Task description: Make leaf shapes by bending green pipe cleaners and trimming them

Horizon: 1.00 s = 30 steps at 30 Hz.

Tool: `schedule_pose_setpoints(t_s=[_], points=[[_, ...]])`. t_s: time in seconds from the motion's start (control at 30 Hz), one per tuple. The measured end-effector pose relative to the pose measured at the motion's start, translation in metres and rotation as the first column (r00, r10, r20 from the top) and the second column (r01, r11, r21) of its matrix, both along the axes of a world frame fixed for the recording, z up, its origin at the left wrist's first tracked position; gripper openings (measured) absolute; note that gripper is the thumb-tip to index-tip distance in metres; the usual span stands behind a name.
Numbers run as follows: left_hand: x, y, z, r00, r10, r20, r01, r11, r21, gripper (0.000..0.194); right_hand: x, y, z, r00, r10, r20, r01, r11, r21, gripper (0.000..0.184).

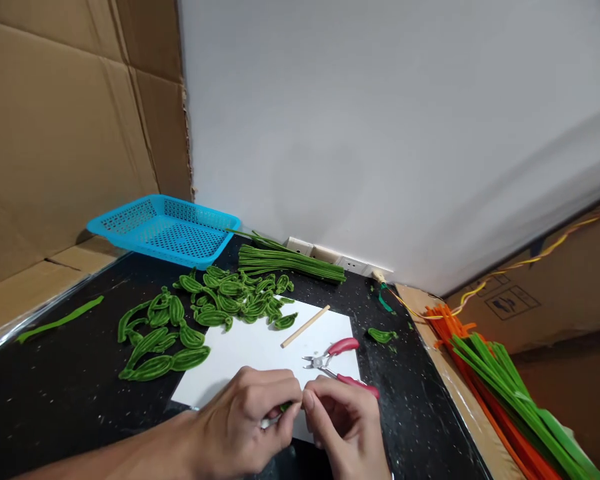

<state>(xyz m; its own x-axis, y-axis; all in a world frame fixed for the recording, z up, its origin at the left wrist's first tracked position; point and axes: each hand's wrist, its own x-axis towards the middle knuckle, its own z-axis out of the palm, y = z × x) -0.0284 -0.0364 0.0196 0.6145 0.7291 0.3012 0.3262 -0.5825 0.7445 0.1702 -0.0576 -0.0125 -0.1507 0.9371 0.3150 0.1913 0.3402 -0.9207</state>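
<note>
My left hand (253, 417) is closed around a small green fuzzy pipe cleaner piece (285, 407), most of it hidden by the fingers. Thumb and forefinger of my right hand (347, 420) are pinched together right against the left fingertips; what sits in that pinch is hidden. Both hands are over the near edge of a white sheet (250, 353). Just beyond the right hand lie cutting pliers (343, 347) with red handles, jaws apart. A short wooden stick (305, 327) rests on the sheet. Green pipe cleaner leaf shapes (230, 288) are heaped at its far left.
A blue perforated basket (180, 250) stands at the back left. Straight green pipe cleaners (290, 263) lie by wall sockets (353, 265). One leaf shape (380, 335) lies right of the sheet. Orange (485, 393) and green strips (520, 400) lie along the right edge, near a twisted cord (463, 303).
</note>
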Motion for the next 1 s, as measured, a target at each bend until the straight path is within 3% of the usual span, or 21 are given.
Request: schedule_pose_setpoints(t_s=[0.1,0.17,0.2,0.27,0.33,0.4,0.5,0.6,0.77,1.0], points=[[-0.004,0.005,-0.008,0.989,-0.084,-0.122,0.125,0.918,0.376,0.018,0.005,0.001,-0.004,1.0,0.011,0.003,-0.011,1.0,-0.011,0.03],[-0.004,0.008,-0.01,0.984,-0.084,-0.158,0.151,0.868,0.473,0.019,0.008,0.003,-0.002,0.998,0.046,0.043,-0.045,0.999,-0.019,0.028],[-0.004,0.008,-0.01,0.985,-0.065,-0.157,0.133,0.873,0.47,0.019,0.01,0.004,0.0,0.995,0.065,0.072,-0.063,0.998,-0.024,0.028],[-0.002,0.007,-0.008,0.992,-0.029,-0.122,0.073,0.922,0.38,0.023,0.011,0.006,0.006,0.985,0.1,0.138,-0.097,0.995,-0.025,0.029],[0.0,0.004,-0.005,0.997,-0.001,-0.072,0.015,0.979,0.203,0.023,0.012,0.007,0.013,0.972,0.122,0.2,-0.125,0.992,0.003,0.03],[0.002,0.001,-0.003,0.999,0.028,-0.021,-0.029,1.0,-0.007,0.021,0.011,0.008,0.018,0.961,0.12,0.25,-0.143,0.987,0.075,0.027],[0.004,0.0,0.001,0.994,0.099,0.054,-0.08,0.958,-0.275,0.025,0.012,0.01,0.02,0.952,0.085,0.294,-0.15,0.967,0.205,0.02],[0.004,0.0,0.004,0.979,0.155,0.135,-0.082,0.896,-0.435,0.035,0.014,0.011,0.019,0.948,0.036,0.315,-0.137,0.942,0.306,0.014],[0.006,0.003,-0.002,0.961,0.198,0.194,-0.081,0.87,-0.486,0.039,0.016,0.014,0.014,0.94,0.004,0.341,-0.122,0.937,0.326,0.012],[0.012,0.006,-0.024,0.954,0.178,0.243,-0.071,0.916,-0.394,0.034,0.009,0.014,0.002,0.938,-0.106,0.329,-0.003,0.949,0.315,0.025]])
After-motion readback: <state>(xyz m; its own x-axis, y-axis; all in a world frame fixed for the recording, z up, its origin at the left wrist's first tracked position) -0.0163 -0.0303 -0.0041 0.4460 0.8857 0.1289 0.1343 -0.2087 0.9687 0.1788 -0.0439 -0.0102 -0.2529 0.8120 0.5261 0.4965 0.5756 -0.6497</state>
